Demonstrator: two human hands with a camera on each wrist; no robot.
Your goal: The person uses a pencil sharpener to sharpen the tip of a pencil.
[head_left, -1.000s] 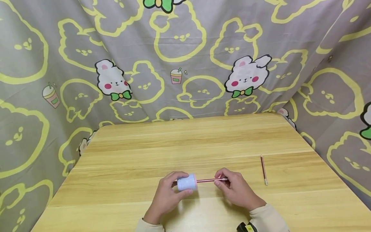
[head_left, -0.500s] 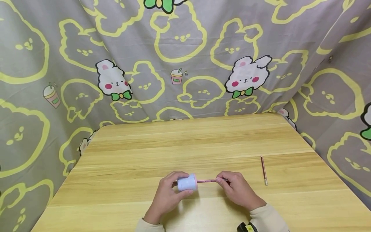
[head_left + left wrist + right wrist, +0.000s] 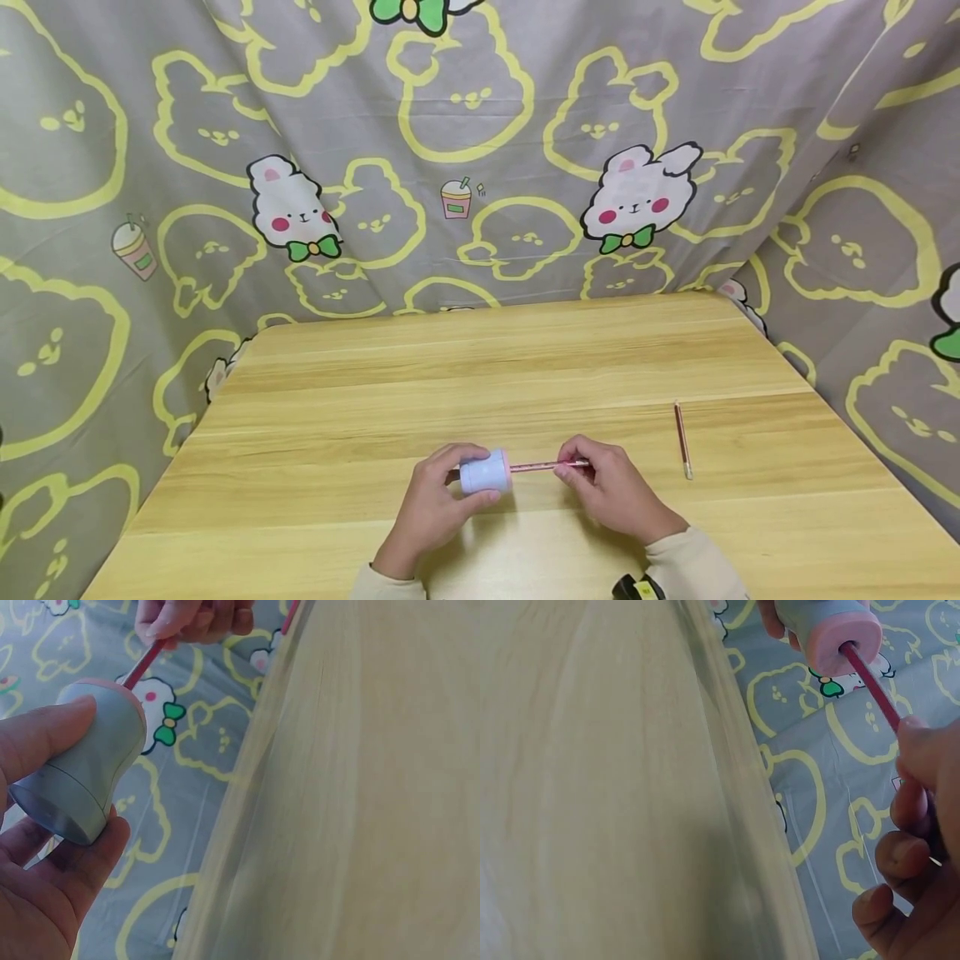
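Observation:
A light blue pencil sharpener (image 3: 480,475) with a pink end lies on its side in the fingers and thumb of my left hand (image 3: 431,504). In the right wrist view a red pencil (image 3: 874,688) enters the hole in the sharpener's pink face (image 3: 831,646). My right hand (image 3: 613,492) pinches this pencil near its outer end between thumb and fingers; the other fingers curl below, as the right wrist view shows. The pencil's tip is hidden inside the sharpener. Seen from the left wrist, the sharpener's wide rear end (image 3: 56,812) faces back toward my palm.
A second red pencil (image 3: 682,440) lies on the wooden table (image 3: 450,375) to the right of my hands. Near my right sleeve sits a black object with a yellow label (image 3: 639,588). A patterned grey curtain (image 3: 510,125) hangs behind and beside the table.
My right fingers have rolled on the pencil, thumb forward and then back, and the printing on its barrel has turned. My left hand and the sharpener have stayed in place.

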